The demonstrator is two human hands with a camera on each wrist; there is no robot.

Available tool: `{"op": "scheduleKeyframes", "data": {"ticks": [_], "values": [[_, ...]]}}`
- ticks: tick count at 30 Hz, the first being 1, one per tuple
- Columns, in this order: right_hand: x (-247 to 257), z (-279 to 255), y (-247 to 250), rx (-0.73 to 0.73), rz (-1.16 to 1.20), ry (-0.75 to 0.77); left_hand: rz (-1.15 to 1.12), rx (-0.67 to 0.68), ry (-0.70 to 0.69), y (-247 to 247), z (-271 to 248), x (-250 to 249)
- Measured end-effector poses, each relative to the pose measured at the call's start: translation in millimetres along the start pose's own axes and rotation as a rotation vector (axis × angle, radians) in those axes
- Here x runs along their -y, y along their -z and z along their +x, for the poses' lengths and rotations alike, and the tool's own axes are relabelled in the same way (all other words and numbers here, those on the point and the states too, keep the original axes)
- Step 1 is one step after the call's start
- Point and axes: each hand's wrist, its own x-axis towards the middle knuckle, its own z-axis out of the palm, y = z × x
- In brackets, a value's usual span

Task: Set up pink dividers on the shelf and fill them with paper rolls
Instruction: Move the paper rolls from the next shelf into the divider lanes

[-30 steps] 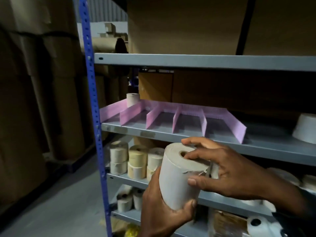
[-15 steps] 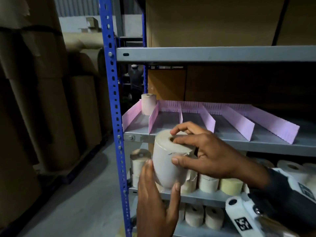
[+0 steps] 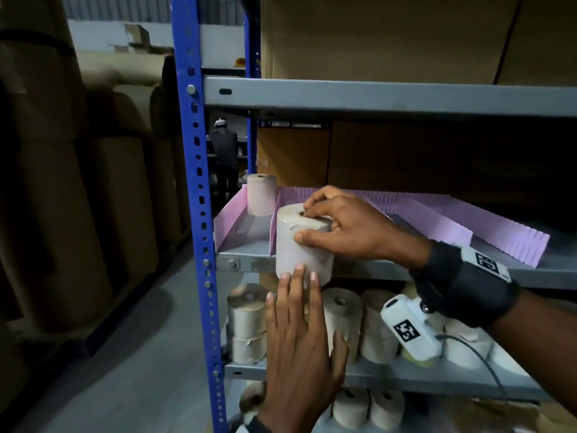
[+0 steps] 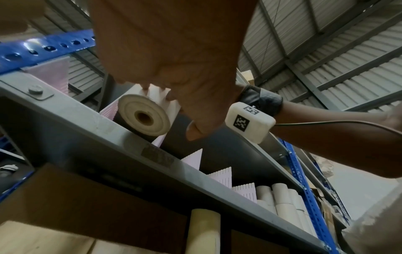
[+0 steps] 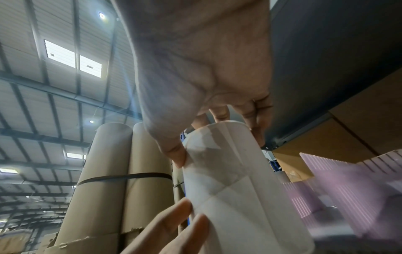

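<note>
Paper roll [image 3: 304, 243] is held upright at the near edge of the grey shelf [image 3: 368, 267], in front of the second slot from the left in the pink dividers [image 3: 437, 226]. Right hand [image 3: 349, 229] is set over the roll's top, grip closed on it: thumb on the near side, fingers curled across the top by the core hole. Left hand [image 3: 301, 345] is raised below, fingers straight, fingertips [image 3: 298, 271] touching the roll's lower side. A second roll [image 3: 261, 195] is stood at the far end of the leftmost slot.
</note>
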Motion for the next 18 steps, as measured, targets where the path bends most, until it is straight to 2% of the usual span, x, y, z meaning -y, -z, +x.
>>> {"op": "scheduleKeyframes", "data": {"ticks": [3,8,10,14,18], "values": [[-9.7,13.2,-5.6,-0.006,-0.011,-0.009,-0.006,0.023,0.023,-4.8,13.8,3.0],[-23.1,37.5,-11.3,0.063,-0.069,-0.019,0.0,0.045,0.05,-15.6,32.7,12.1],[-26.1,48.4,-7.1,0.135,-0.13,-0.018,0.005,0.051,0.042,-20.3,39.7,15.6],[-32.2,73.3,9.2,0.39,-0.259,0.003,0.002,0.084,0.032,-30.8,57.1,20.6],[-40.6,97.4,10.8,0.483,-0.356,0.027,0.022,0.115,0.025,-42.1,73.4,26.7]]}}
